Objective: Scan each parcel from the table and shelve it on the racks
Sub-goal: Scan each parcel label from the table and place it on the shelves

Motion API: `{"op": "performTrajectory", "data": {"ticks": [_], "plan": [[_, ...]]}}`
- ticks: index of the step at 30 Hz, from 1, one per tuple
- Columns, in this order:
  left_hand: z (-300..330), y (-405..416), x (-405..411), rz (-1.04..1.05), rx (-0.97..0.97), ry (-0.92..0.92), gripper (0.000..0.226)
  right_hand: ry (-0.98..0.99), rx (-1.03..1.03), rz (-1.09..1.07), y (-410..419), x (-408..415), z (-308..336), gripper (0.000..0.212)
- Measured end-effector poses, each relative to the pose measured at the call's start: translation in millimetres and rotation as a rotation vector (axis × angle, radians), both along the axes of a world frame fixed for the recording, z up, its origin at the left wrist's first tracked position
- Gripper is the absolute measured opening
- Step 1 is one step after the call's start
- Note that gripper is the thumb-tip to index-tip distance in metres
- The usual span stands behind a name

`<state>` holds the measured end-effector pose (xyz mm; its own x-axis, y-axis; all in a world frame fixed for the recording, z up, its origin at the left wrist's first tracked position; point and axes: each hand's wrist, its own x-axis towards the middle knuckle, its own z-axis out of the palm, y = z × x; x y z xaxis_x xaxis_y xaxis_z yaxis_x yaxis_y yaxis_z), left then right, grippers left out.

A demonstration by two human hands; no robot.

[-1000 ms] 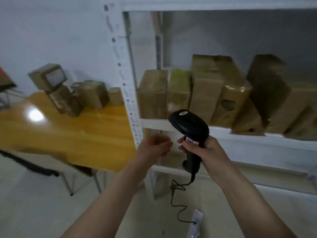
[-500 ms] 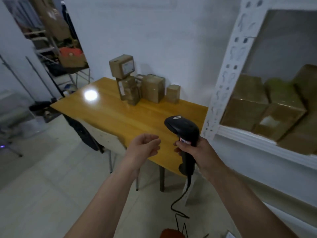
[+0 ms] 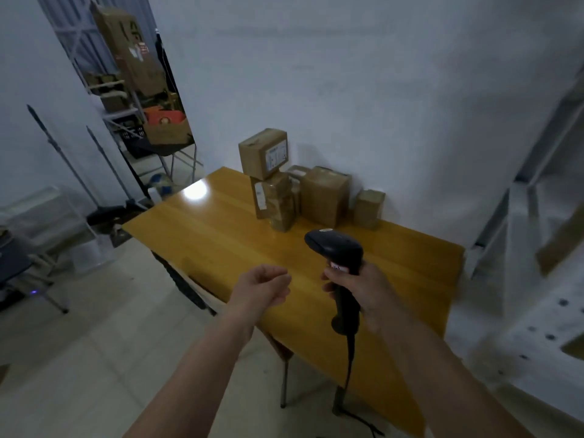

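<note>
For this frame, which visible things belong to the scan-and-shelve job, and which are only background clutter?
Job:
- barcode scanner, gripped by the right hand
- left hand, holding nothing
- parcels clustered at the table's far edge, top parcel stacked on another
- wooden table
- white rack, blurred at right

Lying about:
- large carton in the back room
- red crate
- folding chair

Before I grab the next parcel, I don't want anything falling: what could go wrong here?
The top brown cardboard parcel sits tilted on the taped parcel below, so pulling the lower one may topple it. The black handheld scanner in the right hand trails a cable past the yellow wooden table edge; it might snag.
</note>
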<state>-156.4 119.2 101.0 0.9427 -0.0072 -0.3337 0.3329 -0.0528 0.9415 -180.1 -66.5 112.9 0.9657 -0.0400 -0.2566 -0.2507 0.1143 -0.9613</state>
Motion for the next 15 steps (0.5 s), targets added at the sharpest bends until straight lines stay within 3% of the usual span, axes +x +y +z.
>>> {"op": "performTrajectory", "data": {"ticks": [10, 15], "plan": [[-15, 32, 136, -0.089, 0.115, 0.069, 0.007, 0.110, 0.086, -0.104, 30, 138, 2, 0.008], [-21, 44, 203, -0.097, 0.191, 0.097, 0.023, 0.131, 0.092, -0.111, 46, 188, 10, 0.013]]}}
